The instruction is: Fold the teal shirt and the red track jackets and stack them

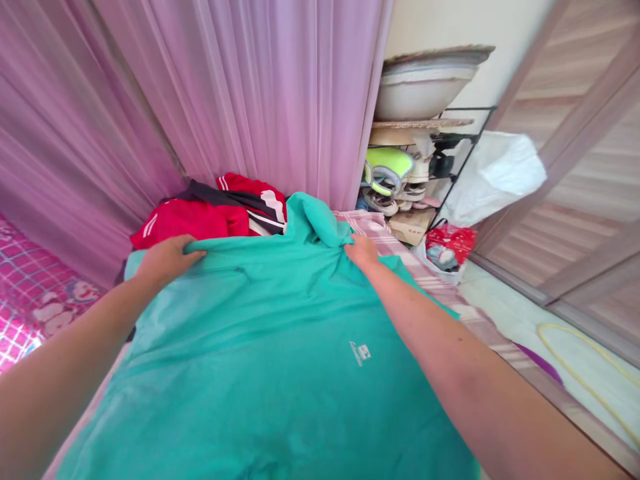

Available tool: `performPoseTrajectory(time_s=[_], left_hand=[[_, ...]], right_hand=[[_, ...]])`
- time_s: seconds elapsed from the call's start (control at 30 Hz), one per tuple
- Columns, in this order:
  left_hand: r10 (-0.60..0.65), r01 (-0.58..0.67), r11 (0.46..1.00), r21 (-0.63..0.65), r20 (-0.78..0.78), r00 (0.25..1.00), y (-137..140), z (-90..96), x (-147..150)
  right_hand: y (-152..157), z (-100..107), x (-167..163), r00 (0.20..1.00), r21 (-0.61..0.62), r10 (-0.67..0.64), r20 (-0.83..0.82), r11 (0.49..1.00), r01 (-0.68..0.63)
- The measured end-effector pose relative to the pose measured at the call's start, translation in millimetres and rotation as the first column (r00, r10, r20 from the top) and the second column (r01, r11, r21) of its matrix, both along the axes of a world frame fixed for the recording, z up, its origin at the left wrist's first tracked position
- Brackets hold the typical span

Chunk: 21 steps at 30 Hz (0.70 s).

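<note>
While the left hand [167,260] pinches the upper edge of the teal garment [260,380] between thumb and fingers, the right hand [361,252] is clamped on a gathered fold of the same cloth, well apart from the left. Most of the garment lies on the near side of both hands, spread out between the forearms and reaching below them; a bunched, rounded part of it rises just beside the right hand, on its left and beyond. A small white logo [363,353] shows on the cloth, nearer the body than the right hand. Just beyond the left hand lie red clothes [193,220] with white stripes, a dark piece among them. A pink plaid cloth [435,280] extends to the right of the right hand, under the garment. Farther off, beyond the right hand, stands a rack [467,157] holding shoes, and a purple curtain [265,100] hangs beyond both hands.
</note>
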<state>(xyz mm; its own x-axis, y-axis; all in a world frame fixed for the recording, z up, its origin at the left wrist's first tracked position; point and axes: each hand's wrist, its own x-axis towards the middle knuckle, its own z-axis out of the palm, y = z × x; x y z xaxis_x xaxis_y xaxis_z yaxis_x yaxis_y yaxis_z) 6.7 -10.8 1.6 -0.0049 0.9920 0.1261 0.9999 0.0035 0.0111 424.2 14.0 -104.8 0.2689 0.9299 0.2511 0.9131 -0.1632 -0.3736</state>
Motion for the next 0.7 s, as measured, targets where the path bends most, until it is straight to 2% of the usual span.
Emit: performPoseTrajectory(time_s=[0.07, 0.13, 0.23, 0.27, 0.33, 0.4, 0.43, 0.47, 0.53, 0.57, 0.63, 0.7], left_hand=[[0.045, -0.047, 0.984, 0.17, 0.017, 0.999, -1.6, 3.5, 10.6], [0.045, -0.05, 0.962, 0.269, 0.028, 0.999, -1.5, 3.2, 23.4], [0.002, -0.033, 0.954, 0.299, 0.105, 0.995, -5.5, -8.6, 40.4], [-0.017, -0.028, 0.949, 0.314, 0.139, 0.99, -10.0, -15.9, 44.6], [-0.105, 0.044, 0.928, 0.371, 0.147, 0.984, -25.0, -36.0, 50.8], [-0.262, 0.223, 0.889, 0.4, 0.043, 0.964, -45.9, -62.3, 54.3], [-0.338, 0.321, 0.866, 0.384, -0.026, 0.941, -56.8, -77.0, 55.0], [-0.387, 0.391, 0.854, 0.343, -0.084, 0.918, -67.0, -92.0, 54.7], [-0.397, 0.422, 0.873, 0.243, -0.148, 0.906, -82.2, -120.2, 50.9], [-0.367, 0.393, 0.899, 0.194, -0.158, 0.917, -86.5, -132.1, 47.8], [-0.288, 0.307, 0.946, 0.107, -0.161, 0.944, -89.2, -149.2, 40.8], [-0.23, 0.241, 0.969, 0.055, -0.16, 0.96, -87.7, -157.1, 35.4]], right_hand=[[5.2, 0.6, 4.7, 0.996, 0.081, -0.09, -0.023, 0.992, 0.092], [11.0, -1.5, 7.9, 0.983, 0.103, -0.168, -0.078, 0.979, 0.175], [12.5, -9.4, 7.2, 0.971, -0.032, -0.188, -0.149, 0.982, 0.185], [9.3, -12.8, 4.3, 0.977, -0.038, -0.153, -0.145, 0.988, 0.149], [-3.6, -19.8, -7.3, 0.996, 0.06, -0.018, -0.083, 0.998, 0.023], [-22.9, -27.2, -25.2, 0.982, 0.176, 0.185, 0.038, 0.966, -0.189], [-32.9, -30.9, -34.7, 0.951, 0.183, 0.292, 0.099, 0.934, -0.306], [-41.7, -34.3, -42.9, 0.904, 0.138, 0.401, 0.147, 0.897, -0.42], [-52.2, -39.1, -50.6, 0.812, -0.072, 0.559, 0.171, 0.829, -0.555], [-53.1, -39.5, -48.9, 0.809, -0.183, 0.567, 0.158, 0.822, -0.54], [-48.6, -34.9, -37.0, 0.878, -0.345, 0.458, 0.143, 0.854, -0.389], [-44.3, -25.0, -24.5, 0.939, -0.405, 0.305, 0.159, 0.888, -0.22]])
